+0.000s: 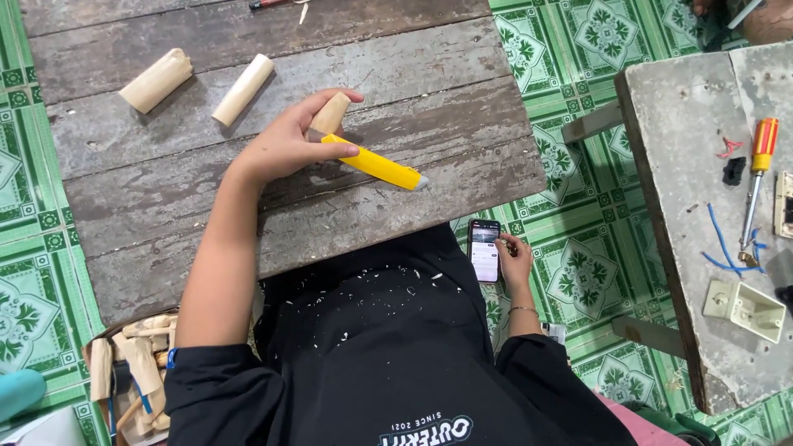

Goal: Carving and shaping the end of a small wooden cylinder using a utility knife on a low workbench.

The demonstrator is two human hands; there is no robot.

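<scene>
Head view: nearest, a basket (107, 351) of wooden pieces sits by the person's left elbow. The right hand (516, 263), below the surface's edge, has its grip curled around a phone (484, 249). Farther out, on the worn plank surface (165, 206), the left hand (285, 147) has its grip closed on a short wooden peg (330, 114) and a yellow utility knife (376, 165), the knife's body jutting out to the right. Beyond lie two more wooden pegs (157, 79), well apart from the hand.
</scene>
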